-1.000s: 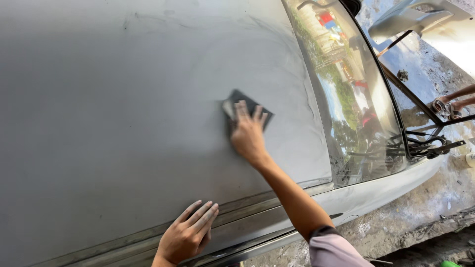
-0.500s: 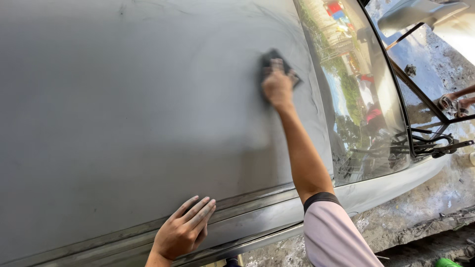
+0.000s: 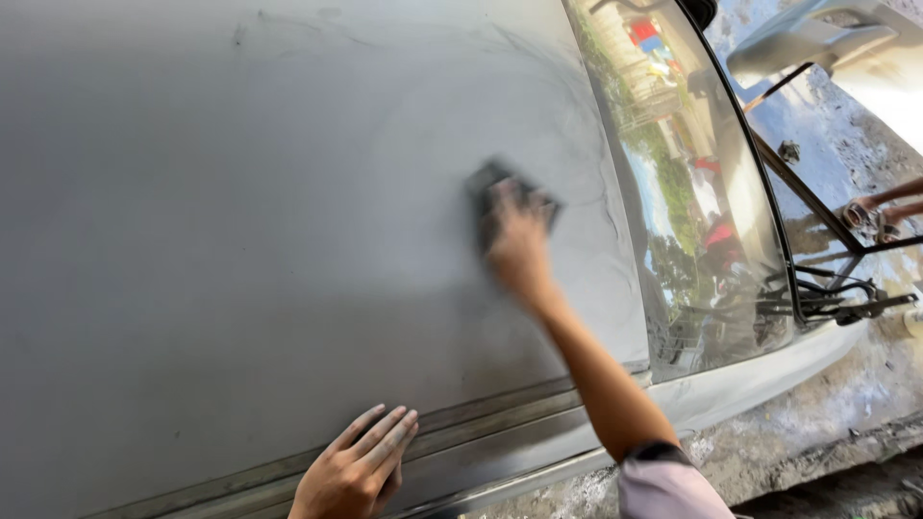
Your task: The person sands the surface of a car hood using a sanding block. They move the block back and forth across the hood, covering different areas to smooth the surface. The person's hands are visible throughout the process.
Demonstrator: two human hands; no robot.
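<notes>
Dark grey sanding sheet (image 3: 510,197), small, roughly square, motion-blurred, lying flat on grey matte car roof panel (image 3: 240,240), corners poking out at 11 and 2 o'clock, at 3 o'clock of panel centre, near the windshield edge.

I stood in an outdoor car-body yard: dull sanded roof panel (image 3: 240,240), windscreen (image 3: 692,211), muddy ground (image 3: 817,432).

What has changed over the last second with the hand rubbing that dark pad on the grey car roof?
The right hand slid the dark sanding pad up the grey roof panel toward the windshield, then back down a little; it is blurred with motion. It kept hold of the pad throughout. The left hand stayed flat on the roof's lower edge.
</notes>
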